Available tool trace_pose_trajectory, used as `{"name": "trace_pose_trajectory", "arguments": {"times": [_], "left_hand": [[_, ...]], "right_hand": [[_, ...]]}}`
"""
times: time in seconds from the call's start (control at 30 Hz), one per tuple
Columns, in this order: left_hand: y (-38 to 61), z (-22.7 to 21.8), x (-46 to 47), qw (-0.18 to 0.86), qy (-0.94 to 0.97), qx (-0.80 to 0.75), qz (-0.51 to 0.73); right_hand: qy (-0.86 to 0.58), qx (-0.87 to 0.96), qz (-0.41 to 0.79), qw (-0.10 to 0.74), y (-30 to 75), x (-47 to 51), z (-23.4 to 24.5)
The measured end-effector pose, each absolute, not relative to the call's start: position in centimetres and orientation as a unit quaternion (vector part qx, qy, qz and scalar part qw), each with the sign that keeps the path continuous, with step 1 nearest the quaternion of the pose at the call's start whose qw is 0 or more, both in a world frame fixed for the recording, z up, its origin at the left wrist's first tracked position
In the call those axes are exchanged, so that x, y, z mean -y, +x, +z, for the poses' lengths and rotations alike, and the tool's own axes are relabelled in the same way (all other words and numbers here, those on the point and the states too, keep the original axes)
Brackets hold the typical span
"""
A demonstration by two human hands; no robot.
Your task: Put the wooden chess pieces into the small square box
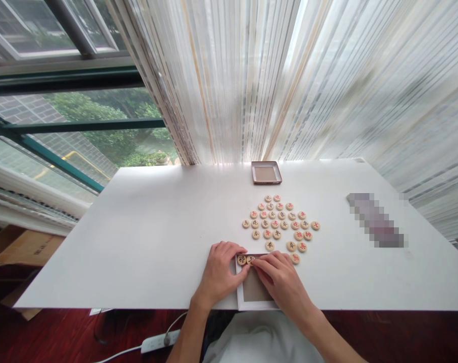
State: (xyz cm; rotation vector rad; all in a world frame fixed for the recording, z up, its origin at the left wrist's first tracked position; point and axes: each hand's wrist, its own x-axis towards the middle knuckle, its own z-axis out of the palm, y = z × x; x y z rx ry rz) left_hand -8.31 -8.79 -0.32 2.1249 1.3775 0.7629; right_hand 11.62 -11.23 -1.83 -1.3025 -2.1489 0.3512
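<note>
A shallow open box [256,292] with a white rim and brown bottom lies at the table's front edge. Two round wooden Chinese chess pieces sit side by side in its far left corner: one piece [241,259] with a black character and a second piece [250,260] partly under my right fingertips. My left hand [223,269] is curled round the box's left far corner, its thumb reaching over the rim. Fingers pinched together, my right hand [284,280] holds the second piece and covers the box's right side. Several loose pieces [275,224], with red or black characters, lie flat beyond the box.
A second shallow box part [267,173] with a dark rim stands near the table's [149,237] back edge. A blurred-out oblong item [376,220] lies to the right. Striped curtains [229,80] hang behind. A power strip [160,342] rests on the floor below.
</note>
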Motion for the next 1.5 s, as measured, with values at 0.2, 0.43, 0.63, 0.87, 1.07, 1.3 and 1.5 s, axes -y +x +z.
{"name": "trace_pose_trajectory", "arguments": {"times": [0.2,0.43,0.63,0.87,1.07,1.3,1.5], "left_hand": [[-8.5,0.0,8.8,0.262,0.78,-0.501,0.27],[-8.4,0.8,8.3,0.276,0.789,-0.488,0.254],[-7.8,0.8,7.8,0.302,0.799,-0.46,0.242],[-7.8,0.5,7.4,0.31,0.798,-0.458,0.239],[-7.7,0.4,7.3,0.313,0.797,-0.457,0.242],[-7.7,0.5,7.4,0.306,0.797,-0.462,0.241],[-7.7,0.4,7.5,0.3,0.797,-0.462,0.248]], "right_hand": [[-0.491,0.785,0.127,0.355,12.8,11.6,-1.2],[-0.519,0.752,0.09,0.396,16.6,11.8,-1.2],[-0.563,0.709,0.027,0.424,20.2,11.1,-1.0],[-0.596,0.7,-0.002,0.393,22.6,8.5,-0.1],[-0.59,0.719,0.023,0.367,22.5,6.2,0.2],[-0.576,0.745,0.05,0.332,21.7,4.7,-0.3],[-0.567,0.761,0.047,0.313,21.2,4.0,-0.9]]}}
